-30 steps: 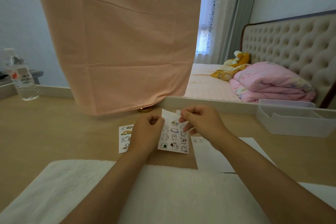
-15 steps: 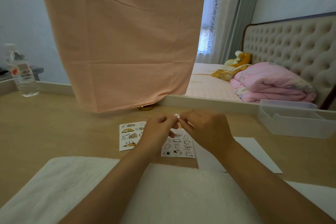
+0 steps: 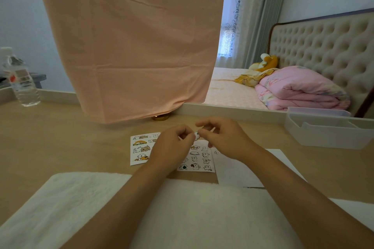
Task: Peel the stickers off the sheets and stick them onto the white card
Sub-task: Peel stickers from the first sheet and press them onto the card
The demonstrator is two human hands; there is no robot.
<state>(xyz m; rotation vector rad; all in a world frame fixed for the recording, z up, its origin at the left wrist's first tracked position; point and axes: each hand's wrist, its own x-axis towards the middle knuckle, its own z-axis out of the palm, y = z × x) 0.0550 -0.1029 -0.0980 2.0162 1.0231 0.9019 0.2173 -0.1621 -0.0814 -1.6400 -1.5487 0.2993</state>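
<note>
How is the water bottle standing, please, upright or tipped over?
Upright: the water bottle stands on its base on the desk, cap uppermost.

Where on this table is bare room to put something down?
Bare tabletop left of the sticker sheets, toward the water bottle, and between the white card and the plastic tray. Crowded under the left hand and right hand.

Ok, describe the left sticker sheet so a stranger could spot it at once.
On the wooden desk, below the hanging peach cloth, it's the left sheet, partly hidden by the left hand. Its cartoons are bigger, orange and brown; the right sheet beside it has small, mostly outline figures.
</note>
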